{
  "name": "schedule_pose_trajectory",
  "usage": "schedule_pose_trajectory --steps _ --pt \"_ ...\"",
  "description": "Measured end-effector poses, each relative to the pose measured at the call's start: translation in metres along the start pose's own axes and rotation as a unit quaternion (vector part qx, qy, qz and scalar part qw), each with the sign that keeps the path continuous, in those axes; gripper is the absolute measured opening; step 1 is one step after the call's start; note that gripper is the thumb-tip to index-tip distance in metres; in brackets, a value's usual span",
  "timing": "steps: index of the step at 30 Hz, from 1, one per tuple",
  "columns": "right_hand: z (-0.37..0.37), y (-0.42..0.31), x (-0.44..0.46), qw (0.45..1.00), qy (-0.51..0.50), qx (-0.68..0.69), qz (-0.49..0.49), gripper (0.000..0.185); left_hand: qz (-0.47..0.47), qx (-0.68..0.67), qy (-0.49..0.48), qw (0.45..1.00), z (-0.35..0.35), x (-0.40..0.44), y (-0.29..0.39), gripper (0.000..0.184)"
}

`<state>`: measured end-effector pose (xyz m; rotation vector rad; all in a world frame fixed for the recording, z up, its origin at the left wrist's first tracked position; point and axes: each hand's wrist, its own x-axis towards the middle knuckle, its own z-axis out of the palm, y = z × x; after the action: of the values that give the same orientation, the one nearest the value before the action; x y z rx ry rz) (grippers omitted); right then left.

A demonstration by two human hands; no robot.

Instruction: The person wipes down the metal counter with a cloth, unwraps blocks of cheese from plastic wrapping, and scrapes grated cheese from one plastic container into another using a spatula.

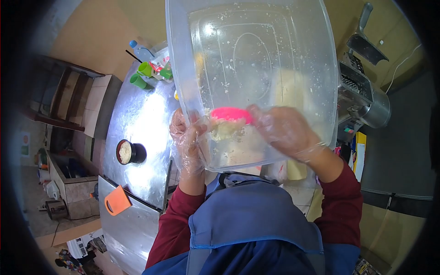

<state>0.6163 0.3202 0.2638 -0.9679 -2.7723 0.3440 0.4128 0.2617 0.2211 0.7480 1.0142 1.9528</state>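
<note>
A large clear plastic container (254, 23) is tipped up in front of me, with white crumbs stuck over its inside. My left hand (185, 133), in a thin clear glove, is closed round its left edge near the lower corner. Inside, my gloved right hand (286, 130) grips one end of a bright pink scraper (231, 114), whose exact shape is partly hidden. Against the scraper's lower side, a clump of white, grated-looking food (227, 129) has gathered in the lower left corner.
On the metal table (123, 103) to the left are a dark cup (133, 151) of white food, green cups (141, 75) and a bottle (141, 51). An orange board (118, 200) lies closer. A metal grating machine (366, 98) stands right, below a scoop (366, 43).
</note>
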Motion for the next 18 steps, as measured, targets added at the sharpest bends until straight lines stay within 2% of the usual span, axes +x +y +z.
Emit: schedule_pose_trajectory --steps 3,5,9,11,13,15,16,18 --pt "-0.013 0.008 0.000 0.995 0.058 0.080 -0.012 0.017 0.018 -0.010 -0.027 0.999 -0.008 0.001 -0.008 0.019" --pt "0.003 0.008 0.007 0.997 -0.082 0.011 0.002 0.017 0.030 -0.024 -0.058 0.998 -0.008 0.002 -0.012 0.026" --pt "-0.005 0.034 0.011 0.996 -0.076 0.038 0.010 0.018 0.036 -0.012 -0.077 0.996 -0.007 0.003 -0.010 0.027" --pt "-0.028 0.038 0.010 0.991 -0.096 0.051 0.081 0.018 0.035 -0.007 -0.070 0.997 -0.006 0.003 -0.010 0.027" --pt "-0.020 0.035 0.009 0.987 -0.117 0.079 0.071 0.017 0.049 -0.017 -0.067 0.996 -0.003 0.004 -0.012 0.026" --pt "0.003 0.031 0.009 0.992 -0.100 0.070 0.021 0.018 0.051 -0.019 -0.074 0.996 -0.006 0.005 -0.016 0.026" --pt "0.000 0.029 0.012 0.990 -0.131 0.041 0.043 0.018 0.053 -0.022 -0.080 0.995 -0.007 0.005 -0.016 0.026" --pt "-0.013 0.038 0.013 0.993 -0.100 0.013 0.059 0.022 0.050 -0.004 -0.072 0.996 -0.004 0.004 -0.013 0.026"
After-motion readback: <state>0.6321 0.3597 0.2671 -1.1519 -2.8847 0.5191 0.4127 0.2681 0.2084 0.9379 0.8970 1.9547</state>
